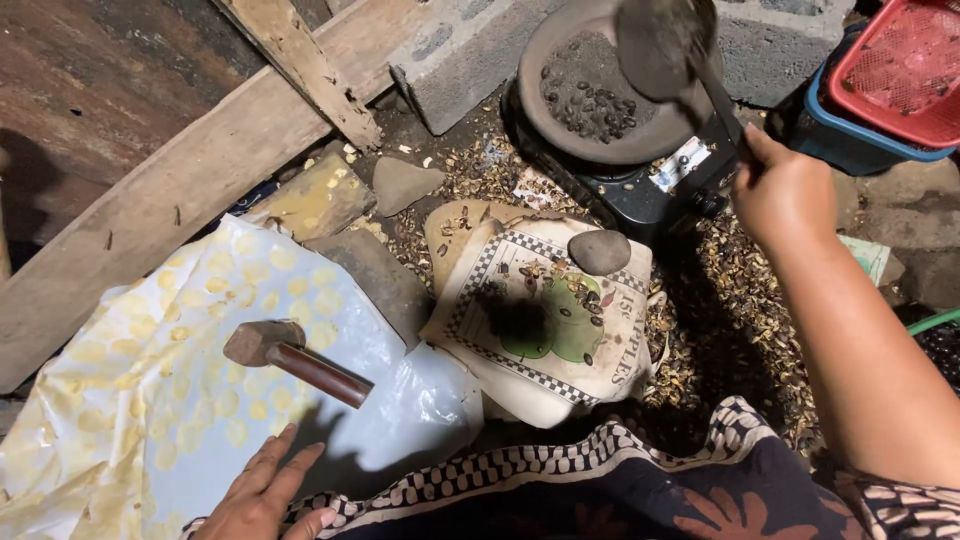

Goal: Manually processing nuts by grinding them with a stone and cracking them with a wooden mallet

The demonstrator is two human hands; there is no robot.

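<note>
Ladle [665, 40]: a dark metal one, held above the pan; its bowl was at the top of the view and its handle ran down and to the right into the right hand, so the long axis slanted from upper left to lower right.
Right hand [785, 190]: its grip was closed around the lower end of the ladle handle.
Pan [600, 90]: round and shallow, it sat on a dark stove [640, 190]; dark roasted beans lay inside, heaped toward the middle and right.
Left hand [262, 490]: it lay flat with fingers spread on the plastic sheet, its grip wide and holding nothing.
Hammer [295, 355]: it lay on the sheet just above the left hand, head to the upper left, brown handle pointing to the lower right.
Plastic sheet [150, 400]: pale with yellow spots, spread over the floor on the left.
Sack [540, 310]: a printed cloth one lay flat below the stove, with a grey stone [599, 251] resting on its upper edge and a few husks scattered over it.
Basket [895, 65]: red, nested in a blue tub at the upper right; its contents could not be told.
</note>
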